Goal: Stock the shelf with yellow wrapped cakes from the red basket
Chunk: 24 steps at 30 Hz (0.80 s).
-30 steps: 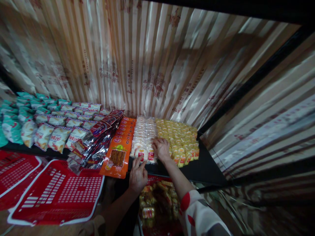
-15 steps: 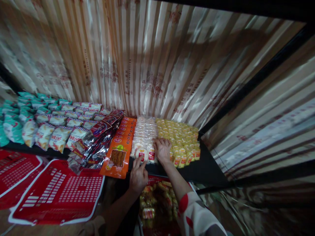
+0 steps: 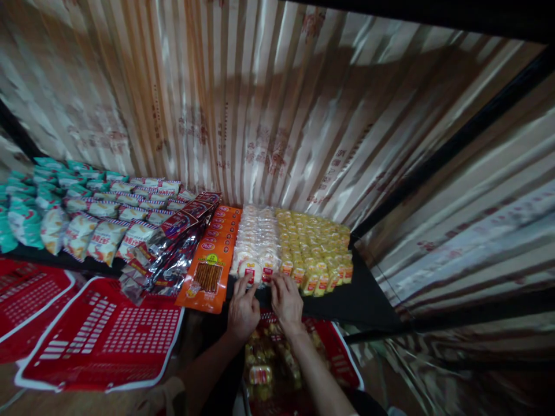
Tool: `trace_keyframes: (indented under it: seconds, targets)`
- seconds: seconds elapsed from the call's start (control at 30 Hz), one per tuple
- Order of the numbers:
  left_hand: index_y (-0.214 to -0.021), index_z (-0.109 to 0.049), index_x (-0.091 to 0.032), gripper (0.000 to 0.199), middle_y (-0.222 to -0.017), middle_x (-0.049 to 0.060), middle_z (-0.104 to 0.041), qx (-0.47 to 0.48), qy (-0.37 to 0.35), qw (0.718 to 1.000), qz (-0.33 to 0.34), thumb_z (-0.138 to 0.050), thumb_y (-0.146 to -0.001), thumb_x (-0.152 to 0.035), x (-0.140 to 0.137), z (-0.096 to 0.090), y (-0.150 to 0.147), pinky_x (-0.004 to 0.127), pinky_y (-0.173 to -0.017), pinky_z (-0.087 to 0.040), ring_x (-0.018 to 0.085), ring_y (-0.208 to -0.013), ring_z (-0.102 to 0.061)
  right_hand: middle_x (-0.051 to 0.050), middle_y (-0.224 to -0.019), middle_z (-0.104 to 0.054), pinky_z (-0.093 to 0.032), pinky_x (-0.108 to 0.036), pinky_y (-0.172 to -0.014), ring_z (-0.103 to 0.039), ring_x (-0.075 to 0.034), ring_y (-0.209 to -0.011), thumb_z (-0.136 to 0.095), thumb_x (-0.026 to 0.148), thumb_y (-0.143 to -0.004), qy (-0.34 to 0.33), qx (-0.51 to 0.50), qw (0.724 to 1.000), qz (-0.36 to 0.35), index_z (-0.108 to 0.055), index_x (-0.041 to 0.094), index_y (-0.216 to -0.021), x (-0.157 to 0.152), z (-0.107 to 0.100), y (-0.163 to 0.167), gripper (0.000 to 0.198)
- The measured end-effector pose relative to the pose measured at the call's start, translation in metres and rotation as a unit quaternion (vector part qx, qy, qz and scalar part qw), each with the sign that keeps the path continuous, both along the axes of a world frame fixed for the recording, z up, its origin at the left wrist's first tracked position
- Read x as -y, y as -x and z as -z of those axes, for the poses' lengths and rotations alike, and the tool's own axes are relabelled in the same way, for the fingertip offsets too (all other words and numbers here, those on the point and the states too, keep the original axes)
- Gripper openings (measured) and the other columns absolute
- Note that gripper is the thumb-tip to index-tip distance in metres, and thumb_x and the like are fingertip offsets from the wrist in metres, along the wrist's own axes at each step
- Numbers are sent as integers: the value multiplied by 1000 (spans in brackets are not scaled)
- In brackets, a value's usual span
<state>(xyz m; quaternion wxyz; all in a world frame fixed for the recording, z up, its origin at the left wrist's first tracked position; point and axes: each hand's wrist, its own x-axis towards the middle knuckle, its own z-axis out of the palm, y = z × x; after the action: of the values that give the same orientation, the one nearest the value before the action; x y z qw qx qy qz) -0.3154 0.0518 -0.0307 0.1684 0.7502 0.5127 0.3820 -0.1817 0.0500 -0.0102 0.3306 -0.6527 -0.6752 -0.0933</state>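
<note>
White round snacks in clear wrappers with red labels [image 3: 250,271] stand in two packed columns on the black shelf [image 3: 368,300]. My left hand [image 3: 243,312] rests its outstretched fingers against the front of the left column. Beside it, my right hand [image 3: 287,301] reaches to the lower front of the right column, fingertips by its red label. The fingers of both hands are extended, and neither grips a packet. Yellow wrapped snacks [image 3: 321,277] fill rows just to the right. An orange snack bag [image 3: 210,268] lies flat to the left of the white columns.
Below the shelf, a red basket [image 3: 347,361] contains yellow packets. Other red baskets [image 3: 104,341] stand at lower left. Dark shiny packs [image 3: 173,254], white snack bags [image 3: 106,240] and green bags [image 3: 26,222] line the shelf. Black frame bars [image 3: 455,144] cross the right side.
My right hand has come down and toward me, from the top of the columns to the front of the right white column. My left hand stays at the left column's front.
</note>
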Motion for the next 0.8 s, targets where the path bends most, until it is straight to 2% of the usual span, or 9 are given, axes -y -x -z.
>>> trace_keyframes:
  seconds: [0.1,0.27,0.57,0.8]
  targets:
    - [-113,-61,-14,49,-128,9,-51,2,4,1000,-3,-41,-71,-1,1,1,0,39,-103,-40,24,-122,-41,-8,-111,-57,-45,-28,-88,-51,-17,-102,-39,15,-87,38,11,999,-22,-61,21,-110,16,18,6,32]
    - [-114,-61,-16,50,-128,7,-52,9,2,1000,-5,-41,-70,-1,1,1,1,40,-103,-41,23,-121,-42,-9,-116,-53,-47,-33,-89,-49,-19,-103,-40,12,-85,53,25,998,-7,-53,24,-124,10,33,10,43]
    - [-111,-62,-16,49,-128,8,-51,13,0,1000,-3,-41,-70,-1,2,1,1,40,-103,-40,23,-121,-41,-13,-120,-48,-48,-35,-86,-46,-22,-109,-38,6,-82,47,23,998,35,-43,23,-133,4,38,15,55]
    - [-110,-63,-14,47,-130,9,-50,6,6,1000,-6,-42,-70,-1,1,2,0,39,-103,-40,23,-121,-41,-9,-118,-45,-48,-31,-86,-47,-19,-103,-42,4,-77,68,18,997,24,-52,29,-125,-2,33,16,56]
